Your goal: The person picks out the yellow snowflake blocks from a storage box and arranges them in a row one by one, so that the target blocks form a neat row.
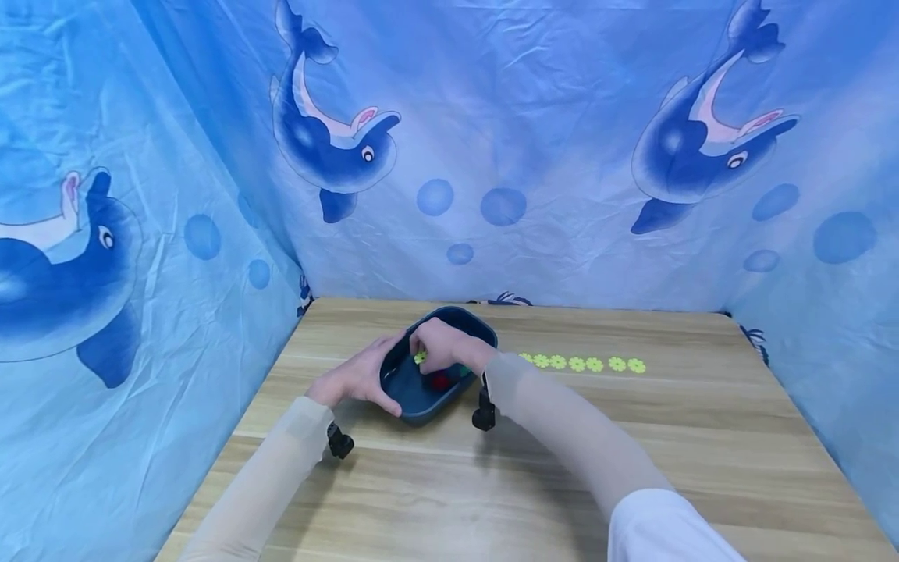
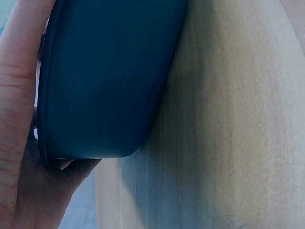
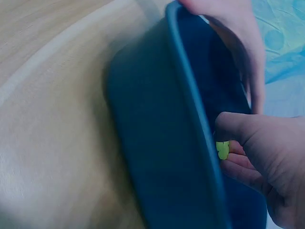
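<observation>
A dark blue plastic bin with rounded corners stands on the wooden table. My left hand holds its left end, thumb at the near side and fingers toward the far side; the left wrist view shows the thumb lying along the rim. Inside the bin, my right hand pinches a yellow-green flower-shaped piece between thumb and fingers. Below that hand lie a red piece and a green piece, both partly covered. Other contents of the bin are hidden by the right hand and forearm.
Right of the bin, several yellow-green flower pieces lie in a row on the wooden table; the right forearm reaches close to the row's left end. A blue dolphin-print curtain hangs behind the table and along its sides.
</observation>
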`<state>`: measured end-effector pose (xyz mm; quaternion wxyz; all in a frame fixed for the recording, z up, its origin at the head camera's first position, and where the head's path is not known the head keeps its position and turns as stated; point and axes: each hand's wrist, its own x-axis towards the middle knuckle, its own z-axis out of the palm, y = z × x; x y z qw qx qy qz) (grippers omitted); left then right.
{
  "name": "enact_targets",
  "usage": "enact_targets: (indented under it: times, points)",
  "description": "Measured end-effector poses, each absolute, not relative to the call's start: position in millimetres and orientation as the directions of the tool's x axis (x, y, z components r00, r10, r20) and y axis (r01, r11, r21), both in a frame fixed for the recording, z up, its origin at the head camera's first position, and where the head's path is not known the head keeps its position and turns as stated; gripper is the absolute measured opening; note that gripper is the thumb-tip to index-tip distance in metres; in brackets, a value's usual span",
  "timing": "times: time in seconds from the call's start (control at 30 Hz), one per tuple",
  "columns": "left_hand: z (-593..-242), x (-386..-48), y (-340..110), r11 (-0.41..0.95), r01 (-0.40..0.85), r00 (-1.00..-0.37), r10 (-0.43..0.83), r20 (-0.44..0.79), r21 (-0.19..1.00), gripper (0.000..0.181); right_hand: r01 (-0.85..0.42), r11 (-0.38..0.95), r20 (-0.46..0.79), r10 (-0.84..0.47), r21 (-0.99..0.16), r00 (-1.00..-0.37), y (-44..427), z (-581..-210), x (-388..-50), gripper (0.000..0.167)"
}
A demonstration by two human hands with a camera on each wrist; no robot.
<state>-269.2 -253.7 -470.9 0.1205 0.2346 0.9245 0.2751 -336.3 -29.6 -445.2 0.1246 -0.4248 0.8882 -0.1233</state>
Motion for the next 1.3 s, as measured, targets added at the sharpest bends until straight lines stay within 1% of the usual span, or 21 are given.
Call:
enact_targets:
  times: [0.2,0.4,0.63,0.7,0.9,1.17,1.3]
  points:
    - [-470,-269,-254,0.737,0.396,-0.857,0.511,-0.068,0.548,0.148,-0.72,0.618,-0.11,-0.777,-0.315,-0.619,-18,-431,-342,0.028]
    - [-470,-269,-255,0.745,0.378,-0.867,0.493,-0.072,0.55,0.148,-0.707,0.623,-0.097,-0.769,-0.334,-0.632,-4,-421,-351,0.033]
    - [-471,-270,-254,0.738,0.377,-0.867,0.494,-0.066,0.56,0.149,-0.705,0.636,-0.076,-0.757,-0.314,-0.649,17,-411,-360,0.026]
    - [-471,-270,-253,0.737,0.375,-0.867,0.493,-0.067,0.562,0.149,-0.696,0.643,-0.081,-0.75,-0.319,-0.656,23,-410,-362,0.027]
    - [-470,-269,-253,0.748,0.356,-0.876,0.475,-0.078,0.56,0.151,-0.654,0.69,-0.105,-0.709,-0.31,-0.698,41,-408,-366,0.029]
    - [-472,-269,-254,0.753,0.358,-0.877,0.475,-0.079,0.552,0.153,-0.616,0.717,-0.09,-0.672,-0.325,-0.735,71,-410,-369,0.03]
    - [-471,-268,-253,0.75,0.356,-0.877,0.475,-0.079,0.558,0.153,-0.591,0.731,-0.07,-0.647,-0.341,-0.759,88,-412,-371,0.027]
